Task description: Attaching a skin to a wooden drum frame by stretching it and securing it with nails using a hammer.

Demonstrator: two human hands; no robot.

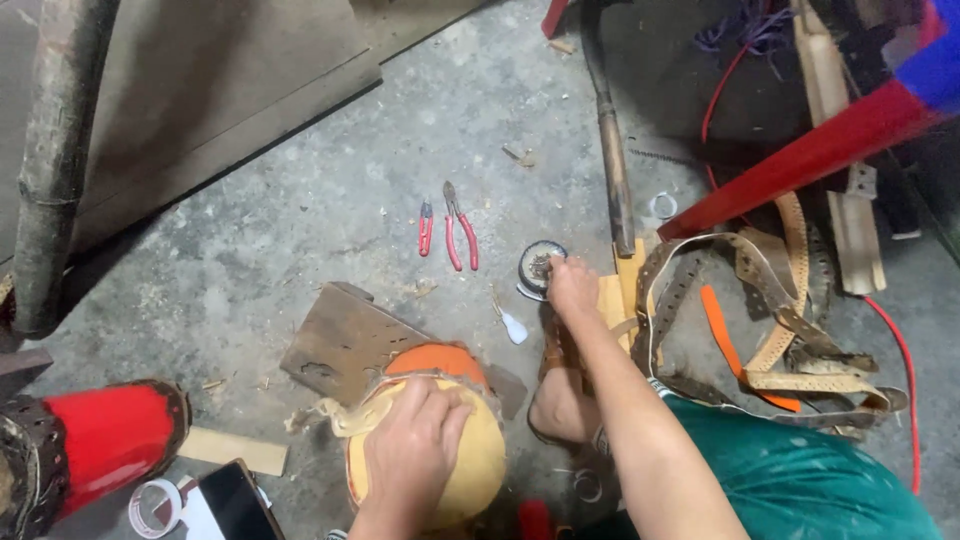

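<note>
Pressing flat on the tan drumhead (440, 460) of the orange drum (437, 362) on the floor, the left hand (413, 440) could slip while the right hand (572, 285), fingers dipped into the small round tin (538, 268), tips it.

a phone (236, 503) lies at the bottom left of the frame, its dark rectangular screen blank and glossy. just left of it sits a white tape roll (155, 507).
</note>
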